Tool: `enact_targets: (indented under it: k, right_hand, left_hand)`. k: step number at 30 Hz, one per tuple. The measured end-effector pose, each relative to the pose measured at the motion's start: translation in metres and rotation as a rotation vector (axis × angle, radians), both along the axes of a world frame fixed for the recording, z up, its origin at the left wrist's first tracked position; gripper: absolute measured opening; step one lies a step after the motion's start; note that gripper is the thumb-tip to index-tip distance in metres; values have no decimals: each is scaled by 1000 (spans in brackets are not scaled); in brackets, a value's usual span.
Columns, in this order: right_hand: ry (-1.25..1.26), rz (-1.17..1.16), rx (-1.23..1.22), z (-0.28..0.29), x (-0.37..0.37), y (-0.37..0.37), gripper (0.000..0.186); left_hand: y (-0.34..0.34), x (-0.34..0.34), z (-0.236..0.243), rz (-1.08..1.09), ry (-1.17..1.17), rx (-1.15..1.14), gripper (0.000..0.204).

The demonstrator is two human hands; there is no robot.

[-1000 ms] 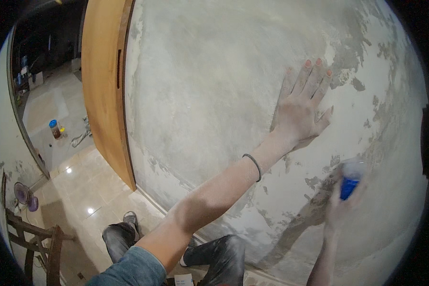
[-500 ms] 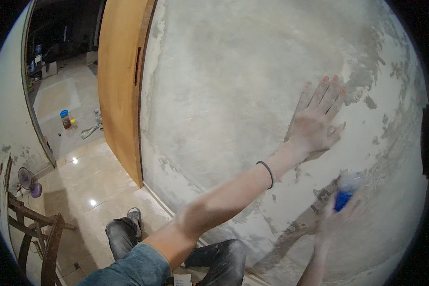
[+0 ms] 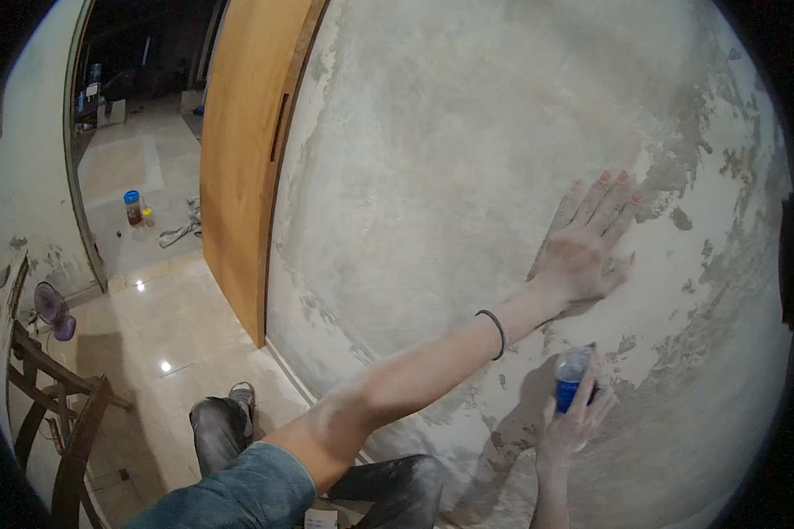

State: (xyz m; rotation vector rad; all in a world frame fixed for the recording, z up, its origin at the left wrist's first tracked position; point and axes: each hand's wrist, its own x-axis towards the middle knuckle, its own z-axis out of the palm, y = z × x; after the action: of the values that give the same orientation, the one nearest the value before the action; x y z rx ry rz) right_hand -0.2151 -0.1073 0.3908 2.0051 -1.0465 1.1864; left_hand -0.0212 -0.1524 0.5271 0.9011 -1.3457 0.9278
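blue object [image 3: 570, 393], nearly upright, clear end up

Left hand [image 3: 578, 256] spread flat against the wall [image 3: 423, 176]! Lower down, the right hand [image 3: 570, 429] grips a blue container [image 3: 565, 396]. Over left stands the door [image 3: 245, 159].

Glare dots the floor [image 3: 185, 339]; the dim doorway [image 3: 163, 62] is perhaps blurred.
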Motion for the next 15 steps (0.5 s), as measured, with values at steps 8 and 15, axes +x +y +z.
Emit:
enact_targets:
  k: [8,15]
  right_hand:
    - [-244,272,-75,59,-11,0,80]
    - [-208,45,-179,73,-15,-10,79]
  left_hand:
    - [3,4,-4,26,-13,37,80]
    - [4,2,-3,20,-14,16,78]
